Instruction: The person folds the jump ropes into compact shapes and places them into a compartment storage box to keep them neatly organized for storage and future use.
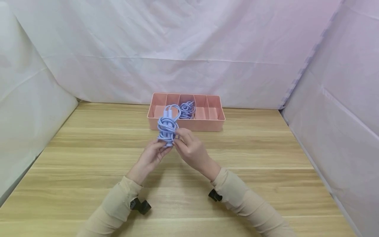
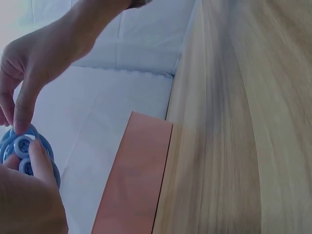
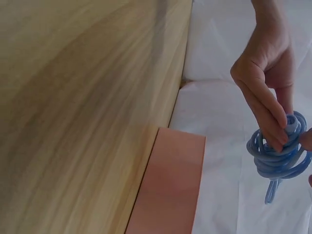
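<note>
A light blue jump rope, its cord wound around two handles, is held up in front of the pink box. My left hand grips the handles near their lower ends. In the left wrist view, the round handle ends show between thumb and fingers. At the bundle's right side, my right hand pinches the cord with thumb and fingertips. A loop of cord sticks out past the far end of the handles; the right wrist view shows the coils stacked around them.
A pink divided box stands at the back of the wooden table, close to the white cloth wall. Its middle compartment holds another tangled light blue cord. White cloth also borders the left and right sides.
</note>
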`<action>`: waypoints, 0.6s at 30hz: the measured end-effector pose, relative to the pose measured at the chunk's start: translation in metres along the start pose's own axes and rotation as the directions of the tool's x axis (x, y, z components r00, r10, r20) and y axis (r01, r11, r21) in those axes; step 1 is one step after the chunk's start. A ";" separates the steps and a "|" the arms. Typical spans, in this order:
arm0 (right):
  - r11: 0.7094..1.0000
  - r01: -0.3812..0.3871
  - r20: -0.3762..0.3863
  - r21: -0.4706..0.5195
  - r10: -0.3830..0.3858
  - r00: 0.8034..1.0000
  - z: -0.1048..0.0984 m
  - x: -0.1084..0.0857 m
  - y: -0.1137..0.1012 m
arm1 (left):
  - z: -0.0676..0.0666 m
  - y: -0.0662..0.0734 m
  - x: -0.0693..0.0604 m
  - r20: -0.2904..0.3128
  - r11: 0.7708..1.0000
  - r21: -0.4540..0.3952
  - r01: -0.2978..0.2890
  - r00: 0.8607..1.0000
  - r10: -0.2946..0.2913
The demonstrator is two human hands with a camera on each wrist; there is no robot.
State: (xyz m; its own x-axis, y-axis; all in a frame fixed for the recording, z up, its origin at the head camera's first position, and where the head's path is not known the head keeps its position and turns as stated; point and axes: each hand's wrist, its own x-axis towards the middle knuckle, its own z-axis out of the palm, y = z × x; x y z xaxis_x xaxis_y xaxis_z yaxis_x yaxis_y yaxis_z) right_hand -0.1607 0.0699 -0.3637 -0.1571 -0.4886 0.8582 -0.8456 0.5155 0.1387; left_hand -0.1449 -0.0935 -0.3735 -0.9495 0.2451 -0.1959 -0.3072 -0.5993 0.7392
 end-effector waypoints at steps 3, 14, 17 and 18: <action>0.999 -0.045 -0.011 -0.011 0.045 0.999 0.002 -0.001 -0.005 | 0.003 0.000 0.000 -0.054 1.000 -0.030 -0.002 0.999 0.001; 0.978 -0.203 -0.018 0.057 0.204 0.979 0.009 -0.002 -0.018 | 0.010 0.001 0.007 -0.131 0.999 -0.049 0.022 0.991 -0.028; 0.957 -0.276 -0.027 0.093 0.280 0.960 0.010 -0.001 -0.018 | 0.016 0.003 0.010 -0.113 0.998 -0.061 0.020 0.993 -0.027; 0.949 -0.299 -0.027 0.101 0.303 0.953 0.010 0.000 -0.018 | 0.018 0.004 0.011 -0.101 0.998 -0.061 0.015 0.995 -0.021</action>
State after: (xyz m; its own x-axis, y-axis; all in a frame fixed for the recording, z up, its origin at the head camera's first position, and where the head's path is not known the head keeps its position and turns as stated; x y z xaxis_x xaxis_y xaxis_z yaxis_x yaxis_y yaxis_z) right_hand -0.1506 0.0534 -0.3708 -0.3922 -0.2898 0.8730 -0.8070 0.5639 -0.1753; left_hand -0.1553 -0.0790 -0.3613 -0.9444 0.1791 -0.2756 -0.3246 -0.6411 0.6955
